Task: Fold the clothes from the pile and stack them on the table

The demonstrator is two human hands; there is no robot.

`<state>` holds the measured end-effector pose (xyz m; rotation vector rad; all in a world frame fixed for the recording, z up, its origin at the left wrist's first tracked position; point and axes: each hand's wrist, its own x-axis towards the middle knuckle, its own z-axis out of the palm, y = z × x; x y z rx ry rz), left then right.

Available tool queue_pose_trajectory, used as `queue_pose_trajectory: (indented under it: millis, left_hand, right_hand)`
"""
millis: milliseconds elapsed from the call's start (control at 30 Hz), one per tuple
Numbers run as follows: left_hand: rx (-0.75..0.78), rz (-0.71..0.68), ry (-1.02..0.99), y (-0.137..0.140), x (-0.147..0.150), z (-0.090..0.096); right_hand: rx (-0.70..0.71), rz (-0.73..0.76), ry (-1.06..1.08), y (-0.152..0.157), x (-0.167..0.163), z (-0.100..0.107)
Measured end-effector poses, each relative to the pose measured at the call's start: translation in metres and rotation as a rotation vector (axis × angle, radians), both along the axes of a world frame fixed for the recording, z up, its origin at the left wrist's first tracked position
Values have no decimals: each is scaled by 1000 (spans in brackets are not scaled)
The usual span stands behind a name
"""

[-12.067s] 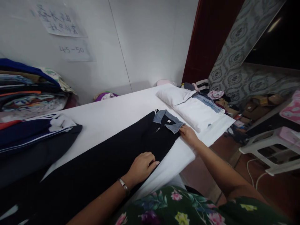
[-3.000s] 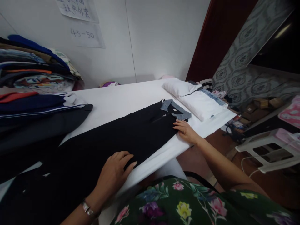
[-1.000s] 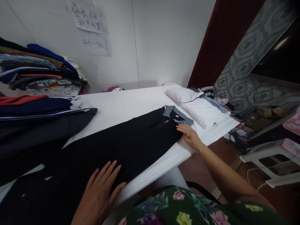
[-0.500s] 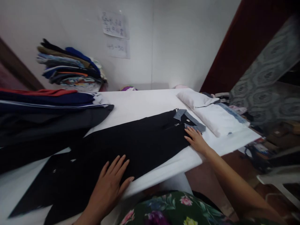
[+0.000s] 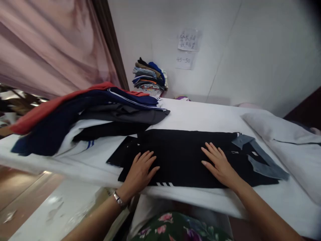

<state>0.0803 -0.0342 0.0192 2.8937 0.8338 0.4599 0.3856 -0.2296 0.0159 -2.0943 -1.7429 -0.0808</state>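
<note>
A black zip-neck shirt [image 5: 183, 157] with a grey collar [image 5: 265, 160] lies flat along the white-covered table, its collar to the right. Three short white stripes show at its near edge. My left hand [image 5: 142, 169] rests on the shirt's left part, palm down with fingers spread, a bracelet [image 5: 117, 198] on the wrist. Farther right, my right hand [image 5: 217, 164] lies flat on the middle of the shirt, fingers apart, short of the small zip pull [image 5: 235, 152]. Neither hand grasps the cloth.
Loose garments, among them a red one [image 5: 82, 92] and a navy one [image 5: 62, 118], lie heaped at left. Folded clothes [image 5: 149, 75] are stacked by the wall. A pale folded bundle [image 5: 293, 150] lies at right on the white tabletop [image 5: 198, 115]. Two paper signs [image 5: 187, 40] hang behind.
The view has turned left. My right hand has moved from beside the collar to the middle of the shirt; my left hand has shifted toward the end away from the collar.
</note>
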Motion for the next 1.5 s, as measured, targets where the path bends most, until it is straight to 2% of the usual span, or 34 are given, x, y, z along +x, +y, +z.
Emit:
queue_pose_trajectory:
  millis: [200,300,433,567,700,800,967,1133,1267,1333,1500]
  left_hand:
    - [94,220,-52,27,-8,15]
    - [126,336,-28,46,-10,23]
    - [98,418,62,72,-6,30]
    - [48,448,189,98,7,32]
    - [-109,431,348,119,23,32]
    - [-152,411,408,128,32,33]
    - [-154,353,330,129,37,36]
    - [-421,300,172,129,37,40]
    - [-529,222,45,130,38,44]
    - [-634,204,-20,131,37,48]
    - [-1014,294,-162,141,28,63]
  right_hand:
    - [-154,69,-39,18,-8,-27]
    - [-165,65,-60,17,-6,-40]
    - [-171,64,-28,17,-6,-36]
    - [-178,62,16,22,-17,-9]
    - [-184,81,44,36,-32,9]
    - [-203,104,40,47,-39,4]
    - [-245,115,-45,56,-45,-18]
    - [-210,109,-95,55,-48,-25]
    - [-196,109,-85,54,-48,-23]
    - [-192,111,-75,54,-48,-22]
    - [-202,113,-56,55,-49,-18]
